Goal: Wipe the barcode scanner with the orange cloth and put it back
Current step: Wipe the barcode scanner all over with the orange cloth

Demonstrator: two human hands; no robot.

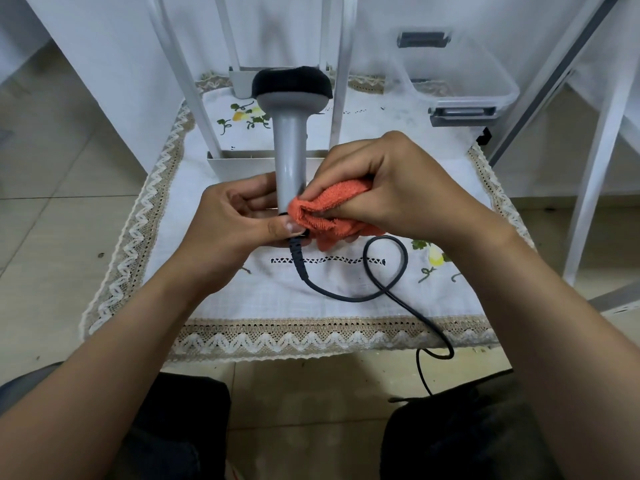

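Observation:
The barcode scanner (290, 143) has a grey handle and a black head that points away from me, held above the small table. My left hand (239, 218) grips the bottom of the handle, thumb across the cable collar. My right hand (394, 183) is closed on the bunched orange cloth (329, 216), which presses against the lower right side of the handle. The scanner's dark cable (384, 289) runs from the handle base, loops over the tablecloth and drops off the front edge.
An embroidered white tablecloth (242, 296) with a lace border covers the table. White metal stand legs (194, 98) rise behind the scanner. A clear plastic bin (460, 74) sits at the back right. My dark-trousered knees (460, 434) are below the table edge.

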